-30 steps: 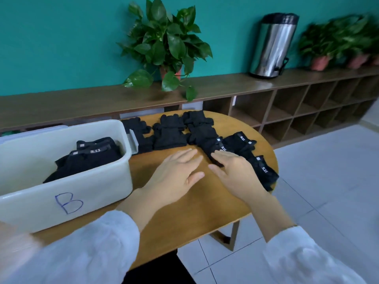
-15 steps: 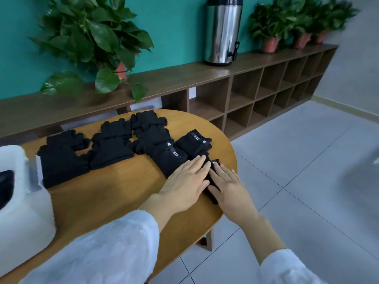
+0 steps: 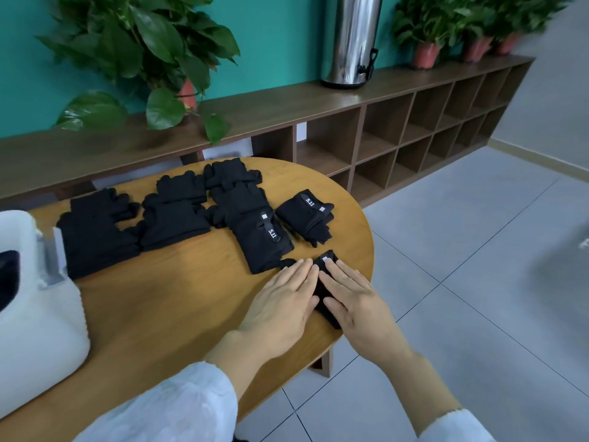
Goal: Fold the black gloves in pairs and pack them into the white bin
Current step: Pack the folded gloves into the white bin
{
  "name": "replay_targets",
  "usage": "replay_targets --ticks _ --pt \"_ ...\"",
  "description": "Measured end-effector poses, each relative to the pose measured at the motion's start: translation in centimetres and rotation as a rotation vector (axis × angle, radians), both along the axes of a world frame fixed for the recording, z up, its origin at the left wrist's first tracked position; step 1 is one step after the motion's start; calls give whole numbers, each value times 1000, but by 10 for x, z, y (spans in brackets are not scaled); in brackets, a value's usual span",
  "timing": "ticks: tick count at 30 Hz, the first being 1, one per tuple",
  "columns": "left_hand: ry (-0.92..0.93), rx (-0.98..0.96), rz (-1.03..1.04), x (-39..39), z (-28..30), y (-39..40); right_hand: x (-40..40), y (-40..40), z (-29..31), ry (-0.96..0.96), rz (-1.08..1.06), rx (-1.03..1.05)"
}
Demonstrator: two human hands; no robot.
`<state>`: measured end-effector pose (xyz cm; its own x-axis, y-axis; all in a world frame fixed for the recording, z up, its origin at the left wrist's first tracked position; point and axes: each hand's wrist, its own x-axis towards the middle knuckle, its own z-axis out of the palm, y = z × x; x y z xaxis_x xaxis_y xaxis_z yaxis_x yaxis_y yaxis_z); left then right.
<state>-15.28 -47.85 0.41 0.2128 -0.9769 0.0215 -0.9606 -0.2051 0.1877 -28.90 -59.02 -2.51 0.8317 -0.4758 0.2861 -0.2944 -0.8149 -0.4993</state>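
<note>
Several black gloves lie on the round wooden table (image 3: 178, 307). One black glove (image 3: 322, 290) sits near the table's right edge, mostly covered by my hands. My left hand (image 3: 283, 304) lies flat on its left part with straight fingers. My right hand (image 3: 353, 298) presses flat on its right part. A labelled glove stack (image 3: 261, 237) lies just beyond my hands, and a folded pair (image 3: 307, 216) to its right. More glove piles (image 3: 95, 231) reach toward the white bin (image 3: 35, 320) at the left edge. A dark glove shows inside the bin.
A long wooden shelf unit (image 3: 398, 129) runs behind the table, carrying a leafy potted plant (image 3: 153, 59), a steel urn (image 3: 353, 39) and more potted plants (image 3: 427, 33). Grey tiled floor (image 3: 478, 282) lies to the right of the table.
The view swung right, so the white bin slid to the left edge. Both hands moved from bare wood onto the glove near the table's right edge and now press it flat.
</note>
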Motion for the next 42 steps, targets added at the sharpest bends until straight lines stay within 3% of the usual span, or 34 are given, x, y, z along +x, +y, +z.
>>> replay_targets --ticks 23,29,33,37,42 --pt "44 -45 308 21 -5 176 65 122 1 7 427 -32" --pt "-108 -112 435 27 -8 217 91 147 9 17 541 -111" --pt "-78 -228 450 30 0 223 86 156 14 -67 385 -185" --pt "94 -347 574 38 16 215 70 165 18 -187 70 -71" --pt "289 -214 594 37 19 202 69 177 25 95 -54 34"
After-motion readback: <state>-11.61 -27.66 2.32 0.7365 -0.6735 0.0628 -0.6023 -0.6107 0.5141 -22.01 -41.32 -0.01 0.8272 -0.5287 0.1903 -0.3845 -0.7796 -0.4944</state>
